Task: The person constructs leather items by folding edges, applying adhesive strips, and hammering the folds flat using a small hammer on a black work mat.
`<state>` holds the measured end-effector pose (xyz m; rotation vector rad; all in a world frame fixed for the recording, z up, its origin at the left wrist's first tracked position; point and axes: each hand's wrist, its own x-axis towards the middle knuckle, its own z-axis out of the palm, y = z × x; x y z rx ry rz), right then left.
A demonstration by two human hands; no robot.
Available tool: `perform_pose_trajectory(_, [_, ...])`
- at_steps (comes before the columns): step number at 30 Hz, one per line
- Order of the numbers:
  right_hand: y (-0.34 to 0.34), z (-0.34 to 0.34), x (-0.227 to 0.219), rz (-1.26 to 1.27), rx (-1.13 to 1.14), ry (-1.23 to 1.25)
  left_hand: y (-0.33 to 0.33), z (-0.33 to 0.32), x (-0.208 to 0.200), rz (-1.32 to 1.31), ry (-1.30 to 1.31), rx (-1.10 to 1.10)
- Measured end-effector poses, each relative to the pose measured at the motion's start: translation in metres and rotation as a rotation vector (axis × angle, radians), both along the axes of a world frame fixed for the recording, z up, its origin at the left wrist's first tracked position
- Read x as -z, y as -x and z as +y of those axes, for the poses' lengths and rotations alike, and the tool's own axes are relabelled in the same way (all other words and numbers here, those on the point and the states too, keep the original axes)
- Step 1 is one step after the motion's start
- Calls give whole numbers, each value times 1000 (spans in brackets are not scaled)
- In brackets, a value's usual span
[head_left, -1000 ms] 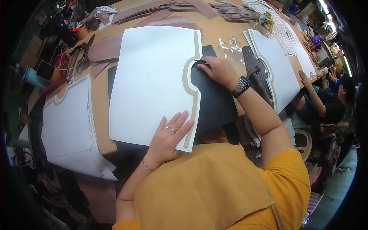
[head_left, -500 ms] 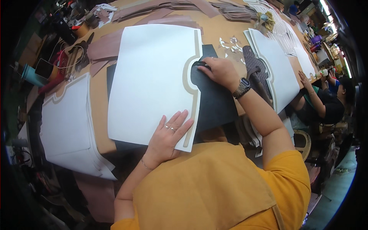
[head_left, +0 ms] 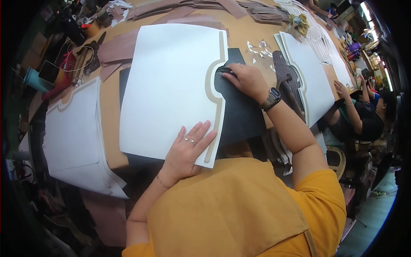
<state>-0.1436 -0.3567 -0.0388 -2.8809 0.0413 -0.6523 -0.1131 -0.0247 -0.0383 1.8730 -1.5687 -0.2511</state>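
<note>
A large white sheet (head_left: 171,90) with a beige strip (head_left: 209,81) along its right edge lies on a dark board (head_left: 244,111). The edge has a rounded notch in the middle. My left hand (head_left: 188,147) rests flat on the sheet's lower right part, fingers stretched out and two rings showing. My right hand (head_left: 247,79), with a watch (head_left: 271,98) on the wrist, grips a small black hand tool (head_left: 223,70) at the upper part of the notch. The fingers partly cover the tool, so its exact kind is hidden.
Similar white sheets are stacked at left (head_left: 72,132) and right (head_left: 314,81). A hammer (head_left: 289,83) lies beside the right stack. Mauve pieces (head_left: 117,47) and small white scraps (head_left: 260,50) lie farther back. At far right, another person (head_left: 364,115) works at the table.
The black tool has tilted slightly at the notch in my right hand. The left hand stays on the sheet, and the view has shifted a little.
</note>
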Motion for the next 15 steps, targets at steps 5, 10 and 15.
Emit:
perform_pose_trajectory(5, [-9, 8, -4, -34, -24, 28, 2, 2, -5, 21, -20, -21])
perform_pose_trajectory(10, [-8, 3, 2, 9, -9, -12, 1, 1, -7, 63, -57, -10])
perform_pose_trajectory(15, [14, -20, -3, -1, 215, -139, -23, 6, -17, 83, -129, 11])
